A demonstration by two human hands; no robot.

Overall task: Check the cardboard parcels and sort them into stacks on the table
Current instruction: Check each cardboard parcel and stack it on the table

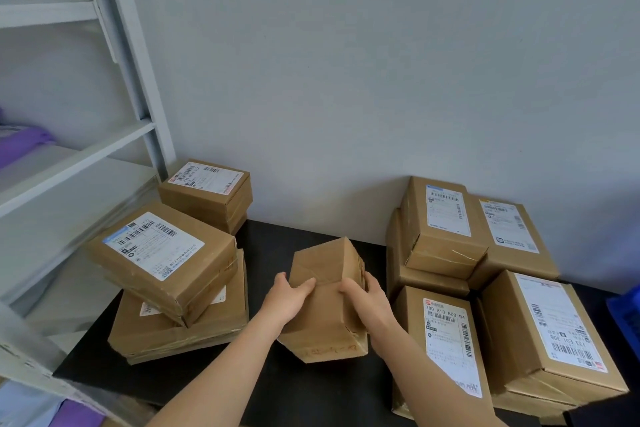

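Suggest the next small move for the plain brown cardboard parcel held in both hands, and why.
Probably rotate the plain brown cardboard parcel to check a hidden face: the left hand and right hand grip it tilted, and no label shows on its visible faces.

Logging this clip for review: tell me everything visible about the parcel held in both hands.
The held parcel is a plain brown cardboard box, creased and taped at its edges, with faint handwriting low on the near face and no label showing. It sits tilted over the black table. The left hand and right hand grip its opposite sides.
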